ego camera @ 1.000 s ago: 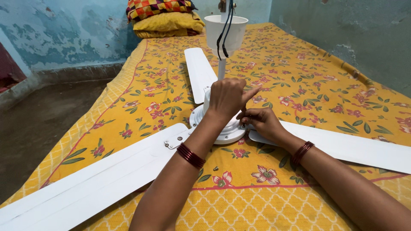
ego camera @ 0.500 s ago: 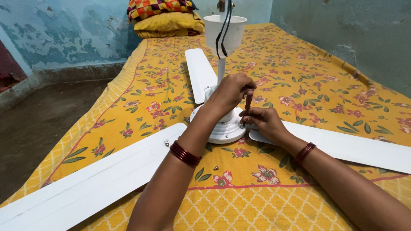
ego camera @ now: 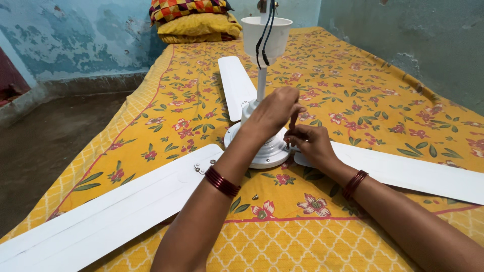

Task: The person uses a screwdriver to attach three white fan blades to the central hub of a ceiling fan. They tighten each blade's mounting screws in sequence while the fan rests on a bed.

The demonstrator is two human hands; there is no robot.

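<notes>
White three-bladed ceiling fan (ego camera: 262, 146) lies motor-down on a yellow floral bedsheet (ego camera: 353, 80) over the bed, downrod standing upright with a white plastic canopy cup (ego camera: 266, 38) at the top and black wires hanging from it. Left hand (ego camera: 275, 111) is curled closed around the handle of a dark slim screwdriver (ego camera: 293, 126), held near vertical, tip down at the joint where the right-side white blade (ego camera: 403, 171) meets the motor hub. Right hand (ego camera: 310, 143) rests on that blade root, fingers pinched near the tip; cannot tell if they hold a screw.

Step looks like driving a blade screw at the hub. Next move likely needs the tip kept seated and straight while turning, blade held flat. A small loose metal screw (ego camera: 255, 197) lies on the sheet near the hub.

That blade's long axis runs from hub toward the right edge; the near blade (ego camera: 101, 216) points lower left, the far blade (ego camera: 234, 85) away toward the yellow pillows (ego camera: 196, 25).
</notes>
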